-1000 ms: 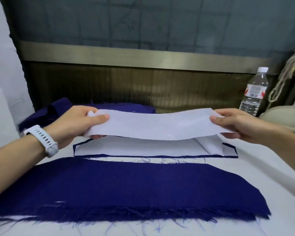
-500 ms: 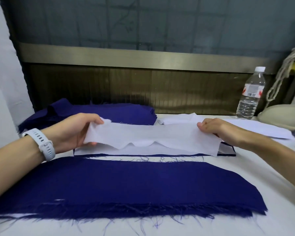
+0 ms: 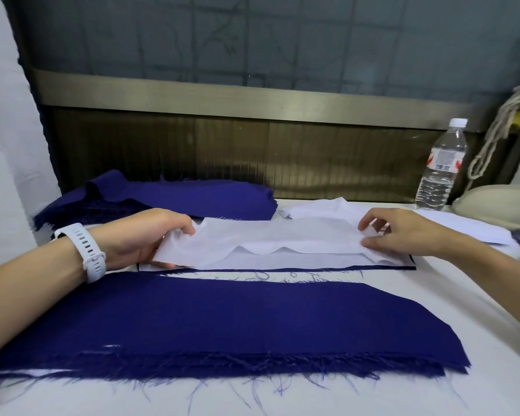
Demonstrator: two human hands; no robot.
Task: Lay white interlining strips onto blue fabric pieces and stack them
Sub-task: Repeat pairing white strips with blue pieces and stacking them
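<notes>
My left hand [image 3: 144, 232] grips the left end of a white interlining strip [image 3: 252, 238], and my right hand [image 3: 403, 232] pinches its right end. The strip sags in waves just above a blue fabric piece [image 3: 409, 264] that is covered by another white strip [image 3: 282, 261]; only its dark edge shows. A large blue fabric piece [image 3: 222, 319] with frayed edges lies bare in front of me. A stack of blue fabric pieces [image 3: 192, 199] sits at the back left.
More white interlining [image 3: 315, 207] lies behind my hands, and a white sheet [image 3: 469, 229] to the right. A water bottle [image 3: 440, 169] stands at the back right next to a cream object [image 3: 499, 205] and a rope. A wall panel closes off the white table [image 3: 433, 310] behind.
Both hands have lowered the white strip from mid-air down toward the covered blue piece. The strip has gone slack and wavy, and my right hand has shifted its hold at the end.
</notes>
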